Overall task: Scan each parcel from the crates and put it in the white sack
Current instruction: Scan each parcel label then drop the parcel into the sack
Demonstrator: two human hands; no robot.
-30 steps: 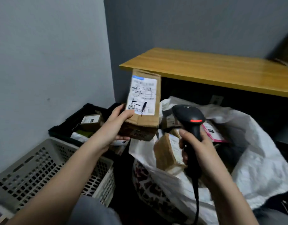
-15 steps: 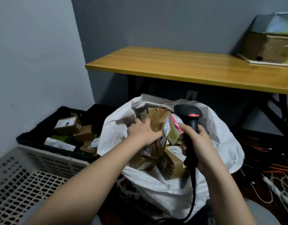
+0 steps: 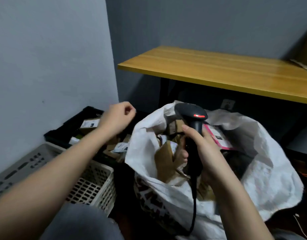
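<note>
Left hand (image 3: pixel 117 116): I am holding it over the black crate (image 3: pixel 66 130), fingers loosely curled, gripping nothing and touching nothing.

Right hand (image 3: pixel 199 149): I am gripping the black barcode scanner (image 3: pixel 192 122) by its handle above the mouth of the white sack (image 3: pixel 263 161). A red light is showing on the scanner head. Its cable is hanging down across the front of the sack.

Hard to make out: my left forearm is covering much of the black crate; the sack's contents are blurring together in shadow on the right side.

Black crate: holding several brown parcels (image 3: pixel 90 124), some with white labels.

White sack: standing open just right of the crates, holding brown cardboard parcels and a pink-edged mailer (image 3: pixel 218 137).

Beige perforated crate (image 3: pixel 90 186): sitting nearest me, its inside mostly hidden by my arm.

Wooden worktop (image 3: pixel 218 71): standing behind the sack.
</note>
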